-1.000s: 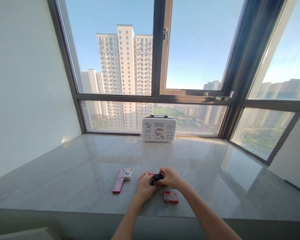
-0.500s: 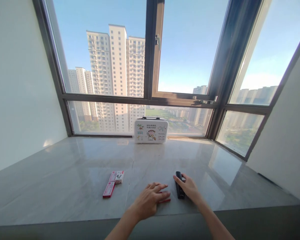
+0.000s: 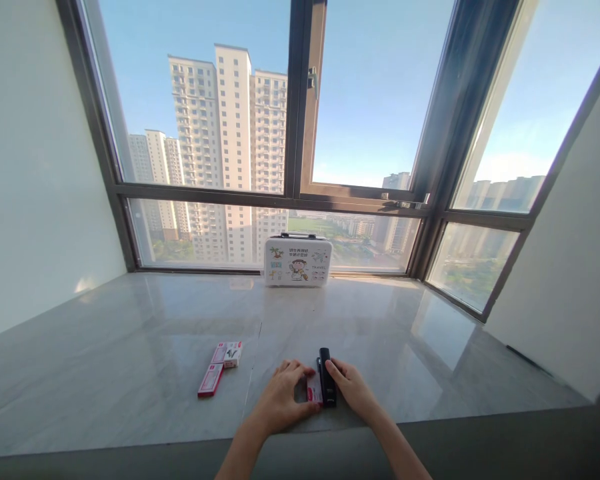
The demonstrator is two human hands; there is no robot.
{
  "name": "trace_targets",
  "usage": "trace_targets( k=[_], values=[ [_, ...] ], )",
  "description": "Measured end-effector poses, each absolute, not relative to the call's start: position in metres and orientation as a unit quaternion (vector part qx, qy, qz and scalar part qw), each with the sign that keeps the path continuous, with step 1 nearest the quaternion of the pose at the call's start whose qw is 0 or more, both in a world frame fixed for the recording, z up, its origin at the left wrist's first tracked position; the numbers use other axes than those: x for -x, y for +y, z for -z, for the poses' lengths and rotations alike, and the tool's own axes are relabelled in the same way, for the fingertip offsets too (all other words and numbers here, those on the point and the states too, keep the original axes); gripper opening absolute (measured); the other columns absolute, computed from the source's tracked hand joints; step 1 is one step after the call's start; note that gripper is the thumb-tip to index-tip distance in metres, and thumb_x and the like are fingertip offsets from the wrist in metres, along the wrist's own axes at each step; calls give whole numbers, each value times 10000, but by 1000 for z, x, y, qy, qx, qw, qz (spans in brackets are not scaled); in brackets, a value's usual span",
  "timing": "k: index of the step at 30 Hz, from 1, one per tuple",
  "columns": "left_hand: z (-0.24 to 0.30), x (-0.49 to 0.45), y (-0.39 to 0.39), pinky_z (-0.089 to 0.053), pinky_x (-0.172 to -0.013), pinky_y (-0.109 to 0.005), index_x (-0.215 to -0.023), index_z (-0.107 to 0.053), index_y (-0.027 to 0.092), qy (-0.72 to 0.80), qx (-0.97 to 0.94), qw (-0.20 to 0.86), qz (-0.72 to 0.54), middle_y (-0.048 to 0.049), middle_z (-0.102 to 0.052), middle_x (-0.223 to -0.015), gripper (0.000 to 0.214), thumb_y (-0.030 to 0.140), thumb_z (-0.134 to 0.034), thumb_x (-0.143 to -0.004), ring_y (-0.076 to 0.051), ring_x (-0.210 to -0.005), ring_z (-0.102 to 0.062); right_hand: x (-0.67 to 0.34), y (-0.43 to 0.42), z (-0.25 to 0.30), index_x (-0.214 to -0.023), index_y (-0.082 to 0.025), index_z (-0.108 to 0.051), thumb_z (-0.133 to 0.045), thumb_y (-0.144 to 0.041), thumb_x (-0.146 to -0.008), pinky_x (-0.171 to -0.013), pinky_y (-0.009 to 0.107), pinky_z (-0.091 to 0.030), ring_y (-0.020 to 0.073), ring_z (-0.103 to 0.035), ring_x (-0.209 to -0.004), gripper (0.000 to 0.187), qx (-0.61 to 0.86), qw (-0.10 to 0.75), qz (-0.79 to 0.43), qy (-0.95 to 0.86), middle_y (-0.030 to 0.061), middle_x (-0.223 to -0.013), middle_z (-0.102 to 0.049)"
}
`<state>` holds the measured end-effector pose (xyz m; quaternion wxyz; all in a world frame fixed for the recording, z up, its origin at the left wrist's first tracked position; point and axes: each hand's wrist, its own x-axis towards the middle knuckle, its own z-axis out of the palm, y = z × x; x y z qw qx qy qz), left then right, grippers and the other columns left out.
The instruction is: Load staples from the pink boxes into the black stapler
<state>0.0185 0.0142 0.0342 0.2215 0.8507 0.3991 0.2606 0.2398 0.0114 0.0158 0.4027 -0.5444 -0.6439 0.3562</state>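
Left hand (image 3: 279, 397): grip pinching red box (image 3: 315, 389) by its edges | right hand (image 3: 354, 388): grip closed round stapler (image 3: 327, 380) | stapler: on sill (image 3: 380, 320), right of red box, apparently touching it

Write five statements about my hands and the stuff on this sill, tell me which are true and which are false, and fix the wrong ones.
1. The white case stands upright near the window. True.
2. My right hand is on the black stapler. True.
3. My left hand is on the white case. False: its thumb and index finger are at the small red-and-white box.
4. The black stapler lies left of that small box. False: it is on the box's right.
5. The pink-and-white boxes farther left are untouched by either hand. True.
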Motion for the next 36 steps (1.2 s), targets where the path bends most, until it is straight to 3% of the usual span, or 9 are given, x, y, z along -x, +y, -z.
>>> trace_targets(
  k=[4, 9, 12, 14, 19, 22, 25, 32, 36],
  values=[
    [-32, -21, 11, -402, -1048, -349, -1316, -586, 343, 407, -841, 221, -280, -18, -614, -1265, 715, 565, -799, -670, -269, -1210, -507, -236, 9, -18, -1096, -178, -687, -405, -794, -899, -666, 294, -460, 236, -575, -783, 705, 548, 430, -343, -630, 44, -791, -613],
    [-18, 36, 10, -367, -1113, -391, -1339, -571, 315, 505, -749, 112, -414, -23, -581, -1344, 401, 367, -377, -992, -229, -1267, -485, -242, 4, -14, -1337, -194, -580, -355, -754, -939, -599, 298, -432, 217, -542, -661, 724, 585, 444, -331, -593, 12, -679, -534],
    [-3, 107, 7, -374, -1095, -471, -1295, -615, 287, 636, -653, -6, -411, -50, -597, -1313, 420, 296, -437, -915, -281, -1210, -513, -243, 5, -11, -1325, -201, -588, -362, -749, -937, -576, 294, -421, 212, -534, -639, 708, 585, 445, -332, -590, 9, -670, -531],
    [5, 145, 1, -411, -1052, -481, -1289, -635, 338, 662, -663, -19, -349, -29, -586, -1345, 443, 302, -507, -867, -303, -1224, -500, -242, 7, -8, -1289, -204, -613, -376, -748, -932, -579, 293, -425, 213, -542, -646, 692, 583, 450, -327, -592, 15, -684, -552],
    [5, 156, -16, -422, -1072, -420, -1190, -688, 437, 579, -758, 67, -293, 38, -575, -1380, 358, 339, -604, -856, -265, -1277, -488, -241, 11, -2, -1190, -181, -683, -473, -723, -898, -601, 293, -438, 225, -576, -669, 650, 583, 432, -326, -606, 31, -693, -604],
    [-9, 124, -17, -383, -1118, -374, -1090, -706, 368, 528, -781, 158, -292, 32, -552, -1411, 289, 354, -696, -801, -252, -1330, -459, -240, 9, 0, -1158, -168, -708, -523, -694, -883, -617, 289, -443, 231, -593, -686, 621, 578, 421, -323, -620, 40, -702, -626],
    [-25, 81, -12, -428, -1056, -344, -1057, -667, 297, 503, -780, 228, -294, -16, -628, -1274, 316, 364, -741, -758, -244, -1211, -555, -238, 8, -1, -1169, -162, -709, -523, -676, -892, -619, 286, -439, 231, -598, -690, 612, 579, 415, -313, -628, 45, -710, -637],
    [-32, -20, 2, -460, -996, -313, -1266, -553, 286, 396, -815, 292, -305, -47, -626, -1226, 574, 373, -763, -739, -235, -1151, -576, -237, 6, -4, -1158, -154, -701, -495, -677, -917, -599, 265, -404, 205, -588, -656, 611, 596, 392, -270, -647, 24, -679, -620],
    [-27, -31, 6, -417, -1085, -340, -1440, -420, 291, 364, -826, 284, -325, -59, -538, -1397, 850, 428, -817, -700, -246, -1269, -507, -238, 7, -2, -1132, -168, -706, -483, -672, -936, -573, 256, -370, 187, -573, -625, 584, 593, 395, -253, -655, 5, -657, -601]
  ],
)
